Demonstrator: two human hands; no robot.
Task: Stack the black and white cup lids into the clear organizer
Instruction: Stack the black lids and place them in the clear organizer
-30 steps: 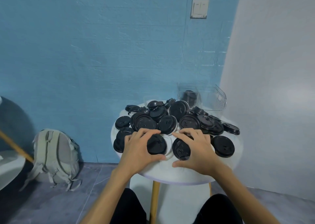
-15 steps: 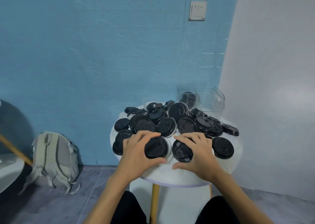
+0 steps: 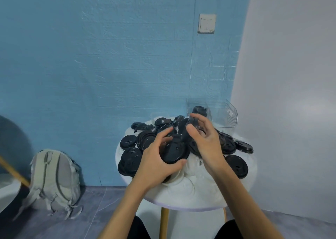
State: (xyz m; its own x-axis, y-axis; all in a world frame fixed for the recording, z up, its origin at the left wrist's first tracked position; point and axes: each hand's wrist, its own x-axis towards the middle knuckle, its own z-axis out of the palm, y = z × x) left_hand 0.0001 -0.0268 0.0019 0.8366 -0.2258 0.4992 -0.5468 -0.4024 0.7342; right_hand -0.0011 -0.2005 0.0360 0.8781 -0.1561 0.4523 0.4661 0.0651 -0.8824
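Holding one black lid (image 3: 173, 152) in my left hand (image 3: 156, 163), I pinch another lid (image 3: 190, 129) with my right hand (image 3: 206, 140) to nest them; the organizer (image 3: 212, 114) waits beyond my right fingers.

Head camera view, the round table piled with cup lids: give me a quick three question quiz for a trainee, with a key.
1. True or false: the left hand holds a round black plastic cup lid.
2. Where does the clear plastic organizer stand? A) at the far right of the round white table B) on the floor C) on the grey fabric backpack
3. Fill in: the right hand pinches a black lid with its ___.

Key: 1 true; 2 A; 3 fingers
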